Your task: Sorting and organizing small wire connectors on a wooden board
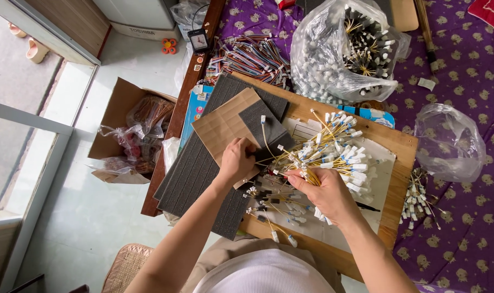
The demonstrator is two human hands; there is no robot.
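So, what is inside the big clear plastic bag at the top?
The clear plastic bag holds many yellow wires with white and black end caps. What lies deeper in the bag, under them, is covered.

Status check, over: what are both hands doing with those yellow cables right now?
Left hand pinching one cable end at the dark foam pad. Right hand gripping the bundle of yellow cables, white connectors fanned out. Loose cables lie under both hands on the wooden board.

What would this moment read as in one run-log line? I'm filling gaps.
left hand: pinching foam pad | right hand: grip on bundle of yellow cables | surface: wooden board
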